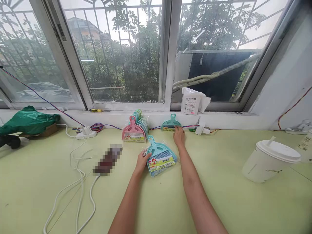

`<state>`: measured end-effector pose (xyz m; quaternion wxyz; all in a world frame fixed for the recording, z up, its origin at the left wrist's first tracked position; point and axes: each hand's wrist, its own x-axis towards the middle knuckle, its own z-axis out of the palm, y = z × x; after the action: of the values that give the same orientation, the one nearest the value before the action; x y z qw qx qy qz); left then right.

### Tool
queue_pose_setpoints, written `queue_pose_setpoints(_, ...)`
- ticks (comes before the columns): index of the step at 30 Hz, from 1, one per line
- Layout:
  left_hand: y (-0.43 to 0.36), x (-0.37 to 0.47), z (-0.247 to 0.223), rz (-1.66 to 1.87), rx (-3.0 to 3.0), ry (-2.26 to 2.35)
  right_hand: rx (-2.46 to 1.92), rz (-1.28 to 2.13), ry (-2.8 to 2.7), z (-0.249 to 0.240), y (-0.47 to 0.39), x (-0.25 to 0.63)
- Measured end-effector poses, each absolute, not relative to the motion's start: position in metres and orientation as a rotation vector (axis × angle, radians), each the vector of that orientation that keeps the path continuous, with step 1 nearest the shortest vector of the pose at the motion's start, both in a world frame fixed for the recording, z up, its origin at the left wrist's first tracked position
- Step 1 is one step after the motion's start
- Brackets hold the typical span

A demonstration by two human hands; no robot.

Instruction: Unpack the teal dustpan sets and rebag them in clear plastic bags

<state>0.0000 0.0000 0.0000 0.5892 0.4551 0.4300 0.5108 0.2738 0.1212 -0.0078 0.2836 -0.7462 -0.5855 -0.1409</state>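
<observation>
Sensibly, the left hand (142,161) should keep pinning the blue dustpan set (160,157) while the right hand (179,136), flat and open, draws the teal set (171,124) closer.

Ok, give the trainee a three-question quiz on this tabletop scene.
1. True or false: the left hand grips a packaged blue dustpan set.
2. What does the right hand rest against? A) the paper cup B) the green dustpan set by the wall C) the power strip
3. Fill in: the front set in the leaning stack is coloured ____.

Key: 1 true; 2 B; 3 pink.
</observation>
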Motion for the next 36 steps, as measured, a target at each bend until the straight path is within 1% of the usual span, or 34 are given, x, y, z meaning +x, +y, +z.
queue_pose_setpoints(6,0.003,0.000,-0.005,1.172,1.080,1.022,-2.034,-0.396,-1.417,-0.006,0.133,0.279)
queue_pose_setpoints(13,0.002,0.001,-0.008,1.173,1.063,1.053,-1.920,-0.302,-1.359,-0.024,0.161,0.296)
queue_pose_setpoints(18,0.001,0.002,-0.007,1.185,1.058,1.044,-1.878,-0.351,-1.380,-0.027,0.156,0.297)
queue_pose_setpoints(24,-0.001,0.002,-0.004,1.180,1.056,1.030,-1.737,-0.428,-1.327,-0.013,0.137,0.289)
queue_pose_setpoints(27,0.002,0.002,-0.004,1.209,1.014,0.991,-1.582,-0.407,-1.277,-0.005,0.116,0.277)
queue_pose_setpoints(30,0.008,0.002,-0.007,1.316,0.925,0.975,-1.431,-0.317,-1.284,-0.002,0.077,0.254)
queue_pose_setpoints(34,0.020,0.001,-0.014,1.495,0.830,1.043,-1.270,-0.164,-1.477,0.000,0.001,0.211)
queue_pose_setpoints(36,0.024,0.000,-0.017,1.531,0.821,1.079,-1.213,-0.117,-1.746,0.002,-0.035,0.191)
